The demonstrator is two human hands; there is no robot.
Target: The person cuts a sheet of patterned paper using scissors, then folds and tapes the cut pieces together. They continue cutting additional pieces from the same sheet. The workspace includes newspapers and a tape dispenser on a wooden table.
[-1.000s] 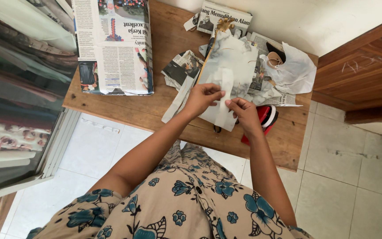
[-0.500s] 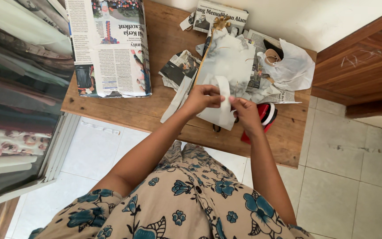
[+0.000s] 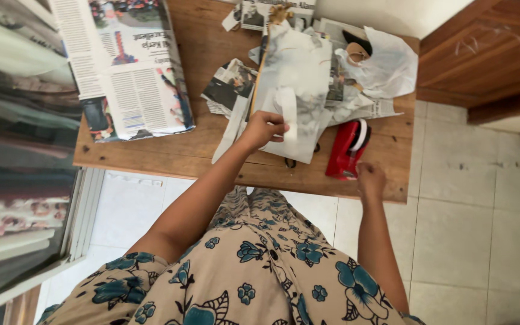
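Near the middle of the frame, on the wooden tabletop point(image 3: 224, 162), the left hand point(image 3: 262, 127) pinches a white strip of tape or paper point(image 3: 288, 114) against a grey-and-white marbled sheet point(image 3: 296, 78). Lower right, the right hand point(image 3: 371, 179) rests at the near end of the red tape dispenser point(image 3: 345, 150); whether it grips it I cannot tell. It looks like a taping step, which calls for steady holding of the sheet beside the newspaper-wrapped parcel point(image 3: 127, 66).
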